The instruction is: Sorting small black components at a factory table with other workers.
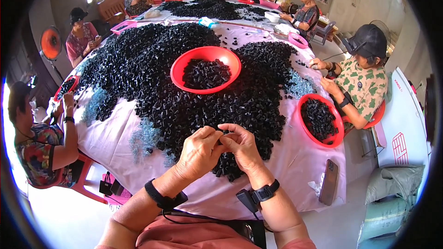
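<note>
I see left hand (199, 151) and right hand (243, 147) pinched narrow | apparently 1 black part (225, 132) between them — 6 o'clock of red bowl (227, 56) | I'd judge it light, stiff, slippery — grip its sides

There, well right of the right hand (243, 148), a white panel (406, 117) shows small red lettering (398, 85) and, below, a red emblem (400, 148)!

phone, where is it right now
In the head view, the phone lies at the lower right, on the pink tablecloth near its edge, beside some crumpled white material and below the red basin on that side.
</note>
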The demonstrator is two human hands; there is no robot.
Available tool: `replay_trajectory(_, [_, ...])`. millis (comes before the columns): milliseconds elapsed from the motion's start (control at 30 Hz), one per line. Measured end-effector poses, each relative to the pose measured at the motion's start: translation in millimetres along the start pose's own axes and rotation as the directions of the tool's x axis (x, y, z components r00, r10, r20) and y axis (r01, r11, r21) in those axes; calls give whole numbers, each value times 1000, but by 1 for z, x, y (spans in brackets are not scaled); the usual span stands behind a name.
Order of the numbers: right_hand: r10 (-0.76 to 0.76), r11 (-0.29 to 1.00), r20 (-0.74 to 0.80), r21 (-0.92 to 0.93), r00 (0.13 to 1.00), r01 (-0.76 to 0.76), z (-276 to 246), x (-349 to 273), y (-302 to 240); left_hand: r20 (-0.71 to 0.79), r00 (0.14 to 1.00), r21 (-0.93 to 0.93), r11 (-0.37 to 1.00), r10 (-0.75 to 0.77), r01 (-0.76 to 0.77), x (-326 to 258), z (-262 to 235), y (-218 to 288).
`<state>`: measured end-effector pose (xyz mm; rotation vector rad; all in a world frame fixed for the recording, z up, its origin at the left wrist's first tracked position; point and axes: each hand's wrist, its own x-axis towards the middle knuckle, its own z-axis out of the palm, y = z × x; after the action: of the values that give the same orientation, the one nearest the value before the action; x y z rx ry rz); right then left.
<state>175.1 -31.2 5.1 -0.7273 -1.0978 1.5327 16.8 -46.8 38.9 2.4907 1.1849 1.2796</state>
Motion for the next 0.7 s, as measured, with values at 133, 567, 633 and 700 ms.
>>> replay_trajectory(133, [13, 1000, -11, -7, 1000, -13, -2, 0, -1, 3, 998, -34, 998, -59, 60, 2, -3, -2])
replay_trajectory(567, [-18, 991, -234, 122, 972, 48, -15, 5, -2, 187, 938, -183, 927, -293, 326, 49, -19, -45])
replay_trajectory(633, [-21, 989, -226, 136, 974, 53, -13, 6, -2, -22, 913, -516, 787, -408, 339, 63, -24, -50])
replay_trajectory(700, [-14, 990, -228, 134, 973, 46, -13, 6, -3, -108, 901, -556, 777, -421, 296, 64, -24, -47])
